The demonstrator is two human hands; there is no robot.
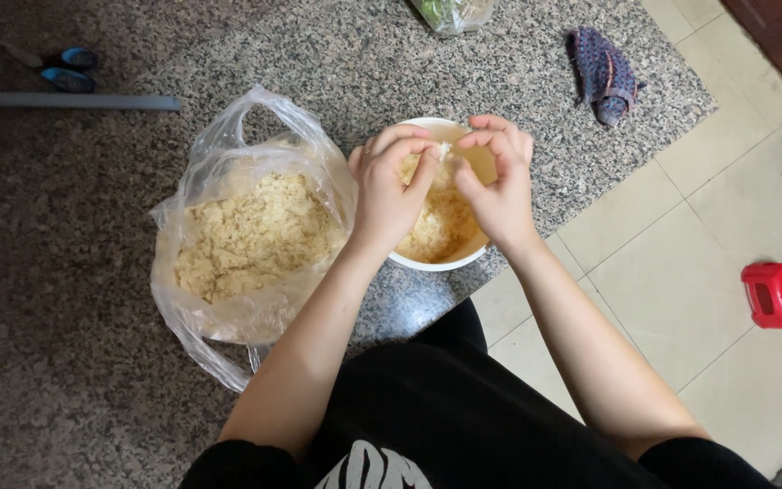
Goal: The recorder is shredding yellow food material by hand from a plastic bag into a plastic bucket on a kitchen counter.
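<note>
Both of my hands hover over a white bowl [445, 262] that stands near the granite counter's edge. My left hand [389, 186] and my right hand [497, 177] pinch a small pale piece of food [443, 154] between their fingertips above the bowl. Inside the bowl lies a heap of pale yellow crumbly food [441, 226]. Left of the bowl sits an open clear plastic bag [251, 226] filled with the same yellowish crumbly stuff.
A speckled granite counter [92, 272] runs under everything. A knitted blue-purple cloth [603, 74] lies at the far right of it, a bag with greens [452, 13] at the top, a grey bar [79, 100] and blue-handled tool [67, 71] at the top left. A red stool [778, 294] stands on the tiled floor.
</note>
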